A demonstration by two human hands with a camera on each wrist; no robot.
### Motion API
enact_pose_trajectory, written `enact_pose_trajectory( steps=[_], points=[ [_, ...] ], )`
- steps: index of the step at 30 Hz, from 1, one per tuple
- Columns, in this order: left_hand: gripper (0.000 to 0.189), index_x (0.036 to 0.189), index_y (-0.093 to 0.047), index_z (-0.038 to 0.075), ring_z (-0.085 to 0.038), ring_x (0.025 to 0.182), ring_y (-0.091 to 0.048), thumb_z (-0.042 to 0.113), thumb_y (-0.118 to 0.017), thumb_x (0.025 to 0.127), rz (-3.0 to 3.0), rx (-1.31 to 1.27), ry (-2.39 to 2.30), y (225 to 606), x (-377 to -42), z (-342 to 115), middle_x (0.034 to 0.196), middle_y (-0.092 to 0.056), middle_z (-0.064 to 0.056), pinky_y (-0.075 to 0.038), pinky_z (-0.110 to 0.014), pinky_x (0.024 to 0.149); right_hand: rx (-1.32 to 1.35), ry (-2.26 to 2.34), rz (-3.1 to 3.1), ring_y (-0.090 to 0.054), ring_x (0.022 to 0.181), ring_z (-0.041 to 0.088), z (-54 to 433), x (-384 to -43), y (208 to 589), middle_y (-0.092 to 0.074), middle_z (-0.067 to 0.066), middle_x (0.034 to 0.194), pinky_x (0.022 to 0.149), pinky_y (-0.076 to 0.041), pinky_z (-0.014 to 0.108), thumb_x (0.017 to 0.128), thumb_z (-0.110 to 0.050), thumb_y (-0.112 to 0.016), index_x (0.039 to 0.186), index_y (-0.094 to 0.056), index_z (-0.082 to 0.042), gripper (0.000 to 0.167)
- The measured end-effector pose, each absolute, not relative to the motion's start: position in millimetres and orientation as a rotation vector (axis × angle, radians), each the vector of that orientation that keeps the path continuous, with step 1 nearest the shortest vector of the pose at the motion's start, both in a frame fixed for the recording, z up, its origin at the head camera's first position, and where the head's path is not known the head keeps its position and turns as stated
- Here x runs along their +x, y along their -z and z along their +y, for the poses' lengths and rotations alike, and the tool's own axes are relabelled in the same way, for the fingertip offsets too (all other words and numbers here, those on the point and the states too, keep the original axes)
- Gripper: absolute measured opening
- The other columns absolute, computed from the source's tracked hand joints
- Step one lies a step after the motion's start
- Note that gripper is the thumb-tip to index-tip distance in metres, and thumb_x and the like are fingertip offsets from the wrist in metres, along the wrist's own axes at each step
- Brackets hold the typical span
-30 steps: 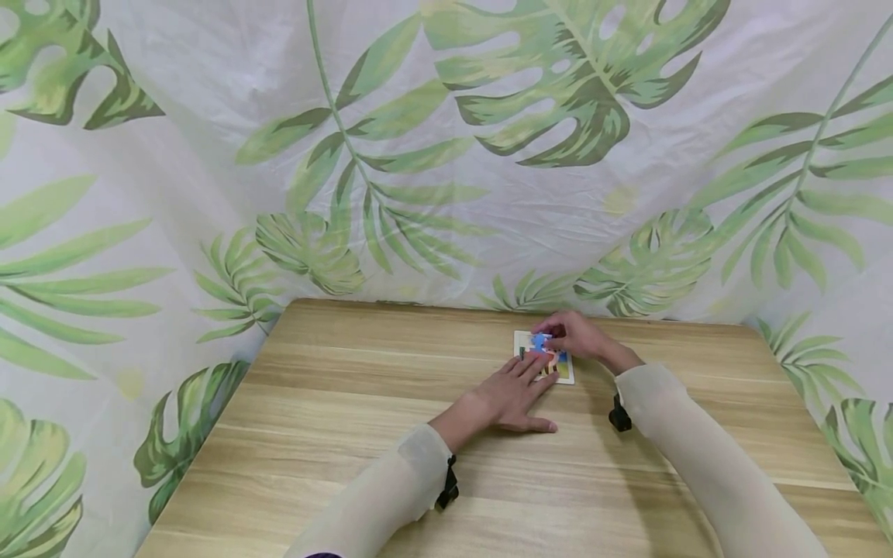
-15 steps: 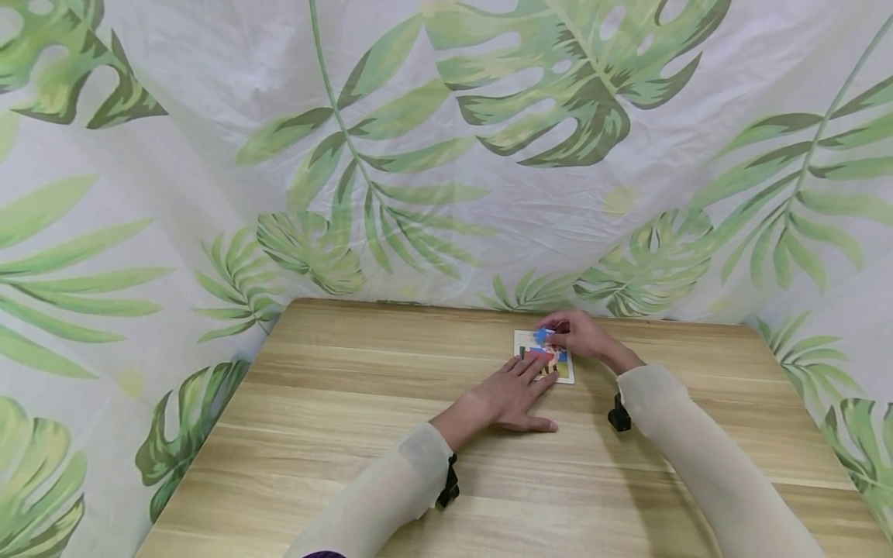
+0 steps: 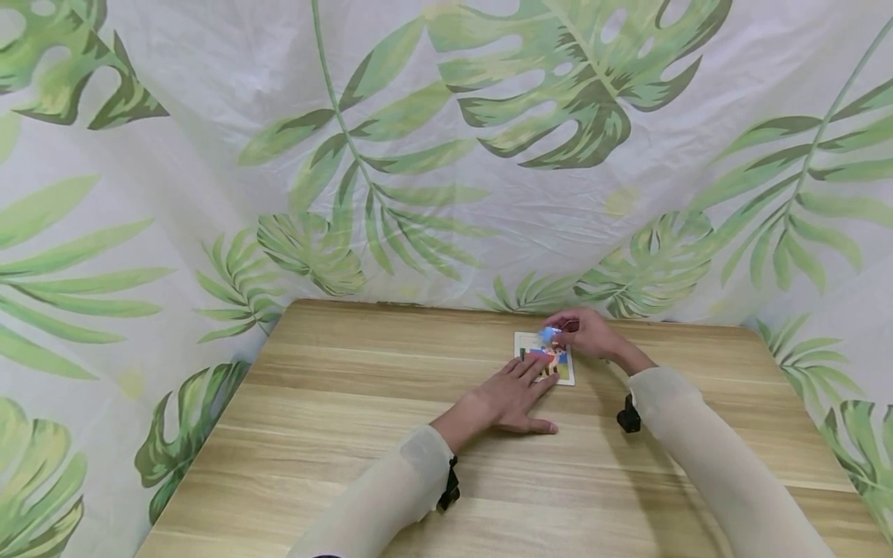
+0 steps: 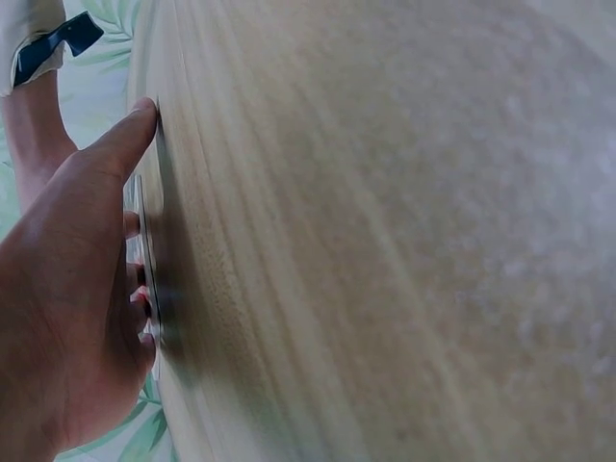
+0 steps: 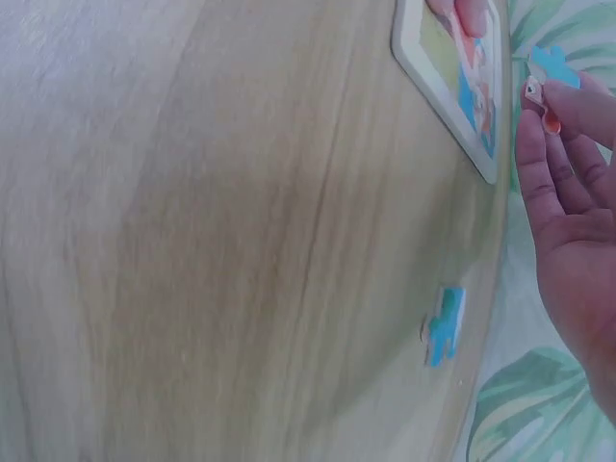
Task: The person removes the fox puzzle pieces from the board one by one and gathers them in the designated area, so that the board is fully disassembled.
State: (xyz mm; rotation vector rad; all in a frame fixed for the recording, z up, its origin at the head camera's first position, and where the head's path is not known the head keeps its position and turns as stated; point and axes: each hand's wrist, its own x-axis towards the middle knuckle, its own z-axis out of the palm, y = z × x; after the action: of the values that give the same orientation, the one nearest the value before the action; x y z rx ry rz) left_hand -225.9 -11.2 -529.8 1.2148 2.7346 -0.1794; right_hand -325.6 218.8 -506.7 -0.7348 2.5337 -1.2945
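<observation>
A small jigsaw puzzle in a white frame (image 3: 567,379) lies near the table's far edge. My left hand (image 3: 515,397) rests on it with fingers spread straight, and the thumb lies on the wood beside it; this hand (image 4: 82,279) covers part of the picture. Above the puzzle's upper part, my right hand (image 3: 593,335) pinches a blue puzzle piece (image 3: 547,335) between thumb and fingers. In the right wrist view the held puzzle piece (image 5: 553,65) is raised clear of the frame and shows light blue with some orange and white.
Another loose puzzle piece (image 5: 446,325), blue and green, lies on the table (image 5: 241,241) to the right of the frame in the right wrist view. A leaf-print cloth (image 3: 418,194) hangs just behind the table's far edge.
My right hand has lifted the blue puzzle piece off the puzzle and shifted slightly right and away, uncovering more of the picture. My left hand has stayed in place.
</observation>
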Motion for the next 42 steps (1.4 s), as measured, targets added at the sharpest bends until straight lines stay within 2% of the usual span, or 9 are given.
enact_pose_trajectory(
  steps=[8,16,23,30,42],
  points=[
    [0.097,0.172,-0.019,0.024,-0.028,0.165,-0.006,0.085,-0.032,0.098,2.739,1.219,0.170,533,-226,-12,0.180,-0.004,-0.006,-0.016,-0.045,0.132,-0.727,1.323,2.519,-0.071,0.103,0.033,236,-322,502,-0.073,0.022,0.112,0.084,-0.056,0.019,0.096,0.000,-0.075,0.126,-0.072,0.008,0.031],
    [0.096,0.172,-0.017,0.023,-0.028,0.165,-0.005,0.083,-0.033,0.099,2.738,1.228,0.168,532,-225,-12,0.179,-0.003,-0.007,-0.016,-0.046,0.132,-0.712,1.315,2.509,-0.072,0.094,0.024,257,-318,498,-0.073,0.021,0.107,0.079,-0.061,0.029,0.097,-0.001,-0.075,0.125,-0.072,0.010,0.030],
    [0.096,0.172,-0.016,0.023,-0.027,0.165,-0.003,0.083,-0.032,0.099,2.731,1.221,0.137,534,-224,-13,0.180,-0.001,-0.007,-0.014,-0.045,0.133,-0.664,1.295,2.456,-0.075,0.095,0.030,280,-314,495,-0.075,0.021,0.108,0.083,-0.064,0.040,0.099,-0.002,-0.073,0.129,-0.068,0.011,0.033],
    [0.095,0.172,-0.016,0.023,-0.028,0.165,-0.002,0.082,-0.033,0.100,2.734,1.230,0.136,536,-224,-13,0.180,0.000,-0.007,-0.013,-0.045,0.133,-0.625,1.256,2.523,-0.072,0.088,0.015,303,-309,494,-0.077,0.018,0.106,0.075,-0.059,0.028,0.097,-0.002,-0.075,0.124,-0.072,0.009,0.029],
    [0.096,0.172,-0.015,0.024,-0.027,0.165,-0.001,0.083,-0.032,0.099,2.757,1.227,0.133,542,-227,-13,0.180,0.002,-0.007,-0.011,-0.045,0.133,-0.609,1.253,2.564,-0.068,0.087,0.008,337,-301,494,-0.076,0.022,0.106,0.075,-0.058,0.024,0.094,0.004,-0.075,0.120,-0.074,0.009,0.026]
  ],
)
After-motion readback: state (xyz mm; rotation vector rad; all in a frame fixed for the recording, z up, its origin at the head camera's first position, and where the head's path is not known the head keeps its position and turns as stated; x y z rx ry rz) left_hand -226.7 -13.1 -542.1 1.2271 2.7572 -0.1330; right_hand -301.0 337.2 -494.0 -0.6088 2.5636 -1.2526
